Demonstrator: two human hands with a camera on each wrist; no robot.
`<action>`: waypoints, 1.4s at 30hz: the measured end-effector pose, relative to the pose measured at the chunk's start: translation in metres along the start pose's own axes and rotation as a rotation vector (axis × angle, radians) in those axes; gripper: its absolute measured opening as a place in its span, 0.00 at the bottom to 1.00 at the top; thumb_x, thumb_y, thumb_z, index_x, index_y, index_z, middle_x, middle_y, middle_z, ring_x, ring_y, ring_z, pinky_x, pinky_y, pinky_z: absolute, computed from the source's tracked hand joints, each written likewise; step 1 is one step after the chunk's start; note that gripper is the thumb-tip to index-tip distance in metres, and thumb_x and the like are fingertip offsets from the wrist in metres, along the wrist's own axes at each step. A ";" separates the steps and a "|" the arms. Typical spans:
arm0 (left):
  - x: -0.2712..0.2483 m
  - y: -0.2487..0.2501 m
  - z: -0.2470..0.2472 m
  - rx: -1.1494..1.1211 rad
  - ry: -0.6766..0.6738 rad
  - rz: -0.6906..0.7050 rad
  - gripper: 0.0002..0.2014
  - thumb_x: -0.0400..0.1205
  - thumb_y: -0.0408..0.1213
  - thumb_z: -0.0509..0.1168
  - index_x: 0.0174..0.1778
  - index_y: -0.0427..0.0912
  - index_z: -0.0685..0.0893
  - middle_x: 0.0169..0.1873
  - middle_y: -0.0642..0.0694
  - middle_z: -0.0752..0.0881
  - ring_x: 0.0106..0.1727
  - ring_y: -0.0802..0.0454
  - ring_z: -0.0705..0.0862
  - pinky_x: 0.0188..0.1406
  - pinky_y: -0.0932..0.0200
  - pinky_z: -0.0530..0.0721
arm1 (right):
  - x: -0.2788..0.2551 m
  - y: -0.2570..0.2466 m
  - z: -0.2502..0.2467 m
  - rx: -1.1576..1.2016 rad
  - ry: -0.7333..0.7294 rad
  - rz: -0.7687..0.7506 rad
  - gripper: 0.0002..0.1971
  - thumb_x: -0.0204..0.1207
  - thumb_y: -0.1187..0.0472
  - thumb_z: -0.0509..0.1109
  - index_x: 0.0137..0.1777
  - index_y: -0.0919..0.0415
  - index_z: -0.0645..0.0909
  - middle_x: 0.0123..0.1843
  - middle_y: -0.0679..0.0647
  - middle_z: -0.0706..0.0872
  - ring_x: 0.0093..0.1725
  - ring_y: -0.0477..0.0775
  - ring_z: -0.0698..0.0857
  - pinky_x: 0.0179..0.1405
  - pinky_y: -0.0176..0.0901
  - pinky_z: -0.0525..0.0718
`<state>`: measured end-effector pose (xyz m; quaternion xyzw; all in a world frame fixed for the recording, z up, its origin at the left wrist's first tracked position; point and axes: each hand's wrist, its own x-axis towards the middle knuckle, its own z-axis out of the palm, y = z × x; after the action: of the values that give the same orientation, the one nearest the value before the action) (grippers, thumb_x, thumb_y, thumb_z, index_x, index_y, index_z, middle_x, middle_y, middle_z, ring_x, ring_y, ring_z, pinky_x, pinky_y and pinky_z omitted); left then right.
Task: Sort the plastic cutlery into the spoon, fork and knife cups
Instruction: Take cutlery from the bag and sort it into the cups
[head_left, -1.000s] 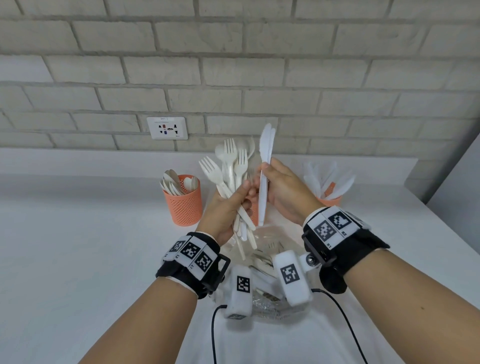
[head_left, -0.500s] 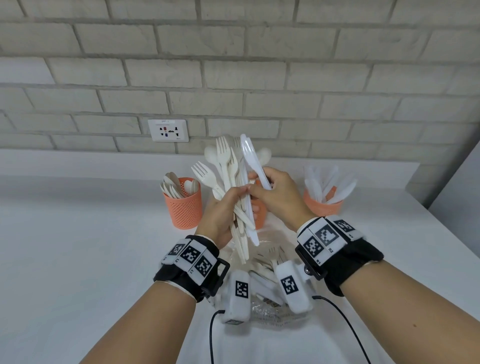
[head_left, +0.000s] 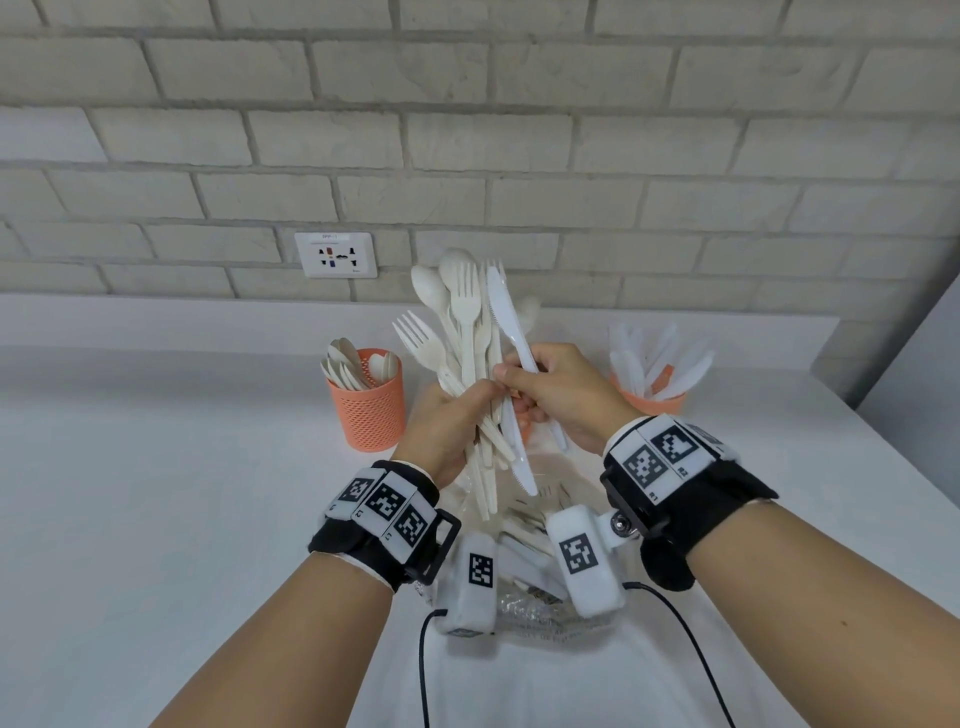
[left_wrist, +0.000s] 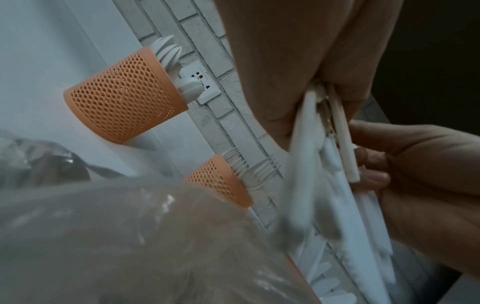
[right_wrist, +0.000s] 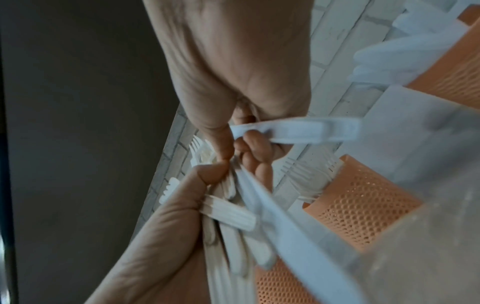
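Right hand (head_left: 558, 395) pinches a white plastic knife (head_left: 506, 325) at mid-handle, thumb over the flat face, blade up and tilted left. Its fingertips (right_wrist: 255, 152) also touch the bundle beside it; a second knife hangs blade-down against that bundle, and whose grip carries it I cannot tell.

Left hand (head_left: 449, 426) is clenched around a mixed bundle of forks and spoons (head_left: 465, 332), fist at the handles, heads fanned upward, handle ends poking out below the fist.

Handling, as judgement: pieces look very light, thin, smooth, somewhat flexible. They likely slide against each other, so a loose fist could shed several at once. Best hold is the flat handle, thumb and finger on the broad faces; tines and the serrated edge make poor grips.

Outward: both hands hover over a clear plastic bag (head_left: 540, 613) on the white counter (head_left: 156, 519), more cutlery inside. Spoon cup (head_left: 370, 410) stands left, holding spoons. Knife cup (head_left: 655, 397) stands right, behind the right wrist, with knives fanned out. Fork cup (left_wrist: 221, 183) sits between them, mostly hidden behind the hands in the head view, forks in it.
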<state>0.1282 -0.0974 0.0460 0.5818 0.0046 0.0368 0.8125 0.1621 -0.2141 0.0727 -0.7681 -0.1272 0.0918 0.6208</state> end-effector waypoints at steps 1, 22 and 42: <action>-0.001 0.000 0.000 0.000 -0.004 0.007 0.14 0.81 0.23 0.61 0.62 0.28 0.80 0.40 0.32 0.85 0.37 0.43 0.87 0.38 0.52 0.89 | -0.001 0.001 0.000 0.010 0.003 0.001 0.04 0.78 0.64 0.68 0.43 0.62 0.79 0.36 0.60 0.80 0.29 0.49 0.78 0.21 0.34 0.81; 0.003 -0.005 0.008 0.092 -0.052 -0.115 0.10 0.82 0.22 0.56 0.53 0.35 0.80 0.37 0.39 0.86 0.31 0.49 0.88 0.32 0.57 0.88 | 0.003 0.023 -0.026 0.173 0.429 -0.001 0.06 0.80 0.66 0.65 0.50 0.60 0.68 0.34 0.54 0.75 0.25 0.46 0.74 0.22 0.34 0.74; 0.024 -0.011 0.005 0.029 0.075 -0.054 0.09 0.81 0.24 0.59 0.52 0.38 0.80 0.39 0.37 0.88 0.38 0.51 0.90 0.46 0.57 0.88 | 0.003 0.030 -0.077 -1.182 0.461 -0.416 0.06 0.75 0.73 0.64 0.48 0.70 0.82 0.52 0.63 0.76 0.53 0.62 0.72 0.45 0.45 0.62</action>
<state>0.1528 -0.1041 0.0383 0.5912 0.0513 0.0365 0.8041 0.1901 -0.2905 0.0601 -0.9385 -0.1655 -0.2818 0.1114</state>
